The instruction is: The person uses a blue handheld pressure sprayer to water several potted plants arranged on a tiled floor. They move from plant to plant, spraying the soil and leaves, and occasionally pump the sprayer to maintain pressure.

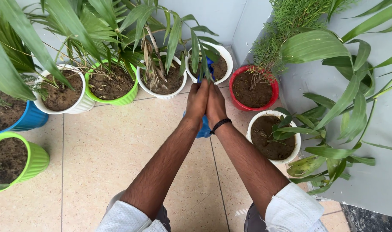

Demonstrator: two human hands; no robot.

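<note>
My left hand (197,102) and my right hand (215,104) are pressed side by side around a blue cloth (204,127), which hangs below the wrists and shows above the fingers. Between the fingers runs a long green leaf (203,60) of the plant in the white pot (225,56) just beyond. A black band sits on my right wrist. Both hands hover over the tiled floor (118,141).
Potted plants ring the floor: a red pot (274,89), a white pot (295,141) at right, a white pot (161,95), green pot (127,98), white ribbed pot (82,103), blue pot (32,118), green pot (39,159). Grey walls stand behind and right.
</note>
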